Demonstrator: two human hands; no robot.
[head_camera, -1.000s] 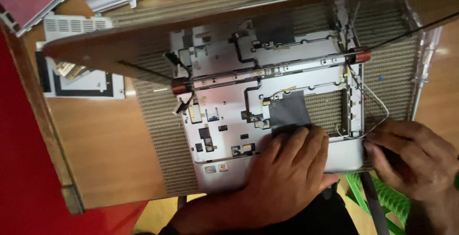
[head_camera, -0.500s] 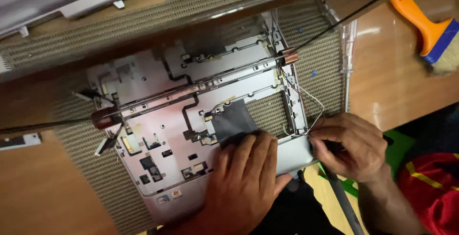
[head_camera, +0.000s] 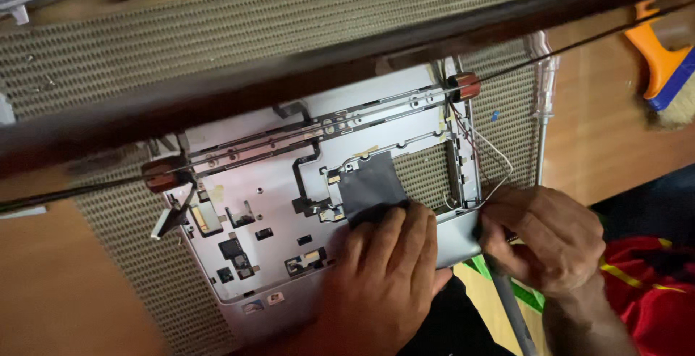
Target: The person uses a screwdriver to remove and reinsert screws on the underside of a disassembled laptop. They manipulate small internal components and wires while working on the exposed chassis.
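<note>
— What's around the laptop base (head_camera: 289, 211)?
— It lies on a woven mat (head_camera: 239, 30) mid-desk; an orange brush (head_camera: 662, 59) sits at the right edge, and the dark lid (head_camera: 304, 74) crosses the view.
— And the hands?
— The left hand (head_camera: 387, 276) lies flat, fingers spread; the right hand (head_camera: 546, 236) pinches the base's right corner.

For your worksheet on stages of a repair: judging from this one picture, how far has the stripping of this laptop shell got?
Done: the silver laptop shell lies open on the woven mat, its inner frame bare, with an empty cut-out.

In hand: the left hand presses flat on the shell's near edge by the dark pad; the right hand grips its right corner.

Left: thin wires and both reddish hinges remain attached.
</note>
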